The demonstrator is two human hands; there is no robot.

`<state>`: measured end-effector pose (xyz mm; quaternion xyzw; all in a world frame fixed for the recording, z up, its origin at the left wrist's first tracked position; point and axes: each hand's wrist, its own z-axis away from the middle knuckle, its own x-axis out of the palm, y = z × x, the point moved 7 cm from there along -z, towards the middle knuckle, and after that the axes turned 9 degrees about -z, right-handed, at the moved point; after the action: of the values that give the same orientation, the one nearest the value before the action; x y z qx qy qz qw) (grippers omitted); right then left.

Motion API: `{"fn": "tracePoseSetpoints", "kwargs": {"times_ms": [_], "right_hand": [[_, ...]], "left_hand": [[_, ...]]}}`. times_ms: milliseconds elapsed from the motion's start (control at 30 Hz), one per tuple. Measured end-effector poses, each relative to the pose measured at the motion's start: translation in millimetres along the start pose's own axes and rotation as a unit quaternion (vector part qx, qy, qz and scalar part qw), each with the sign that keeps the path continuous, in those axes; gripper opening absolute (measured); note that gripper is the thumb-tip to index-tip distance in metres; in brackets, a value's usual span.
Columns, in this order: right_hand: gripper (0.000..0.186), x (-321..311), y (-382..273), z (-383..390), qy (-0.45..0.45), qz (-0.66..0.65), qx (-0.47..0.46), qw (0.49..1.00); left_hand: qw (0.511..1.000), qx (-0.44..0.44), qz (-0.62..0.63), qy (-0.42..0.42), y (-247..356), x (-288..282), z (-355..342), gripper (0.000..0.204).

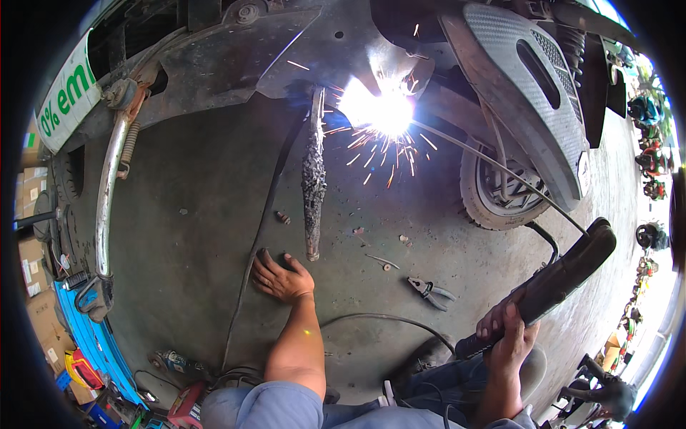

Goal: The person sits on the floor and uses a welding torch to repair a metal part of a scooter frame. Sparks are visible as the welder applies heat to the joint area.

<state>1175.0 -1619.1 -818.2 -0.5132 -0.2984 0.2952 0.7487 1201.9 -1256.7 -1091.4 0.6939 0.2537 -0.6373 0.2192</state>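
Note:
My right hand (509, 334) is wrapped round the handle of a black welding electrode holder (564, 275). From its far end a long thin welding rod (500, 166) runs up and left. The rod's tip meets the underside of a grey metal body panel (300, 53) in a white glare with orange sparks, which hides the contact point. My left hand (284, 279) rests on the grey floor, fingers spread and holding nothing, beside a black cable (275, 187). Ahead of that hand is a metal bar (313, 171) with a rough, crusted middle.
Combination pliers (431, 292) lie on the floor between my arms, with small scraps about. A wheel (500, 182) and a grey plastic cover (525, 93) stand at the right. A worn metal stand leg (108, 193) hangs at the left, near cardboard boxes (50, 322).

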Motion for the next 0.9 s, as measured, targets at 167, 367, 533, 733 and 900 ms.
{"fn": "tracePoseSetpoints", "kwargs": {"times_ms": [167,367,533,733,900], "right_hand": [[0.022,-6,1,1,-0.024,0.024,0.015,0.999],[0.019,-8,4,4,-0.009,-0.025,0.054,0.998],[0.018,1,-6,0,-0.049,0.045,-0.069,0.995],[0.020,6,-14,6,-0.083,0.100,-0.131,0.983],[0.020,6,-15,12,-0.045,0.147,-0.174,0.973]], "left_hand": [[1.000,0.008,0.004,0.016,-3,4,1,0.057],[1.000,0.009,0.001,0.008,-2,3,0,0.058],[1.000,0.007,0.004,0.005,1,-1,0,0.057],[1.000,0.008,0.002,0.012,-2,3,0,0.057],[1.000,0.007,0.001,0.004,-1,3,0,0.057]]}}
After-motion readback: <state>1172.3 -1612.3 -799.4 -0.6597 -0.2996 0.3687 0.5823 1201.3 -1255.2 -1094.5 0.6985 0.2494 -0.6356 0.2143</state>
